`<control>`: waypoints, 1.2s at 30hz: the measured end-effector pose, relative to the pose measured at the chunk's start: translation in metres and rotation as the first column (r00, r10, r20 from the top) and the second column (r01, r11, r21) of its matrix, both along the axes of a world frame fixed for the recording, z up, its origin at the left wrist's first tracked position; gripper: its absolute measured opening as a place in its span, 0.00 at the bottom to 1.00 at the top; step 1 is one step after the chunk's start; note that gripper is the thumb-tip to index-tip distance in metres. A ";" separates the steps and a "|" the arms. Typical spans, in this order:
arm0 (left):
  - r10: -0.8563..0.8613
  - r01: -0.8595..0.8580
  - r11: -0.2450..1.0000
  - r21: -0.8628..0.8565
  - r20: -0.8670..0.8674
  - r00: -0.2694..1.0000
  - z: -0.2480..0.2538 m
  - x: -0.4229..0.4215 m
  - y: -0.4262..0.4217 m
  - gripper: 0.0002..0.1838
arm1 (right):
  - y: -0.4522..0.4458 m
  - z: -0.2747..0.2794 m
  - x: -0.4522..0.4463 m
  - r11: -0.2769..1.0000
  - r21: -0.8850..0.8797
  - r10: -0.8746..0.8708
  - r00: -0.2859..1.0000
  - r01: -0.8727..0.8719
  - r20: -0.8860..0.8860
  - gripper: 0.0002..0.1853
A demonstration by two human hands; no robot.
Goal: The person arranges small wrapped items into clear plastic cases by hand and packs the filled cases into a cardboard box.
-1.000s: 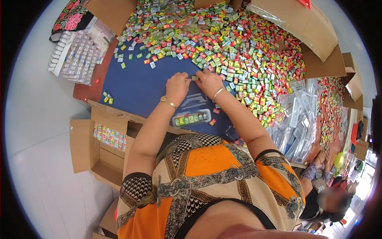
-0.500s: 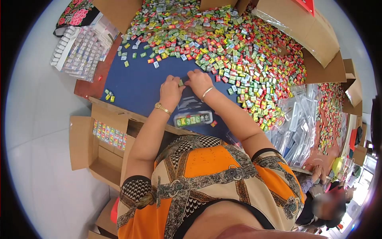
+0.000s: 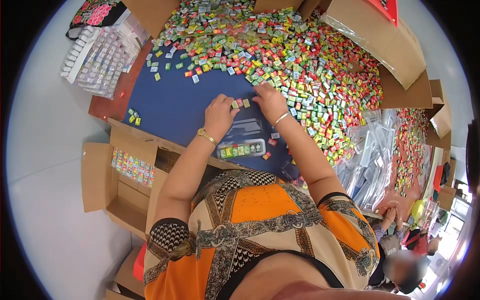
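My left hand [image 3: 219, 113], with a gold watch at its wrist, is closed at one end of a short row of small colored boxes [image 3: 239, 103]. My right hand [image 3: 271, 102], wearing a bangle, is just right of that row near the loose pile; its thumb and fingers are apart, with nothing visible between them. Nearer my body lies a clear plastic case [image 3: 243, 149] holding a row of similar small boxes. Behind it is a clear plastic piece [image 3: 243, 128], flat on the blue surface.
A large pile of small boxes [image 3: 300, 65] spreads over the table's far and right sides. Clear plastic cases [image 3: 370, 160] are heaped at right. An open carton [image 3: 132, 192] stands low at left. Packed trays [image 3: 102, 62] sit at far left. Another person's hands [image 3: 391, 215] are at lower right.
My right hand has moved right, away from my left hand. The row of small boxes now shows between them. A loose box now lies right of the plastic case.
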State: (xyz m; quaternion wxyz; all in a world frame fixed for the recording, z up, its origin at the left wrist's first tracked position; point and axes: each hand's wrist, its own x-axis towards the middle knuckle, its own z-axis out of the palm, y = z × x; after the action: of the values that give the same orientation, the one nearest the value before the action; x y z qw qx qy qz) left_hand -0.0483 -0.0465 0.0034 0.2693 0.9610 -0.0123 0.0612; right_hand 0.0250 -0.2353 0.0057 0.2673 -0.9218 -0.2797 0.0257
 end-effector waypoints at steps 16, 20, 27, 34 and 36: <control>-0.070 0.070 0.997 0.015 0.037 0.997 0.004 0.010 -0.020 0.22 | -0.002 0.006 -0.006 0.977 -0.192 -0.096 0.995 0.087 -0.039 0.08; -0.055 0.055 0.998 0.012 0.041 0.998 0.005 0.008 -0.019 0.18 | -0.004 0.004 -0.003 0.993 -0.119 -0.032 0.998 0.025 -0.054 0.08; -0.126 0.130 0.991 -0.017 0.171 0.977 0.003 0.049 -0.011 0.16 | -0.024 -0.012 0.024 0.988 -0.087 -0.097 0.953 0.127 0.287 0.07; -0.231 0.227 0.973 0.047 0.147 0.962 -0.004 0.097 -0.018 0.14 | -0.013 0.001 0.014 0.993 -0.033 -0.110 0.984 0.115 0.140 0.04; -0.240 0.232 0.970 0.069 0.137 0.961 -0.008 0.094 -0.012 0.14 | -0.014 -0.002 0.012 0.992 0.000 -0.123 0.983 0.124 0.136 0.04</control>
State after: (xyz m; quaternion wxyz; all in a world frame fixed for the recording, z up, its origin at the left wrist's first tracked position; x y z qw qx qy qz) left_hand 0.0453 -0.0589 -0.0041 0.2481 0.9524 -0.1479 0.0978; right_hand 0.0365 -0.2489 0.0040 0.2449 -0.9381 -0.2394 -0.0527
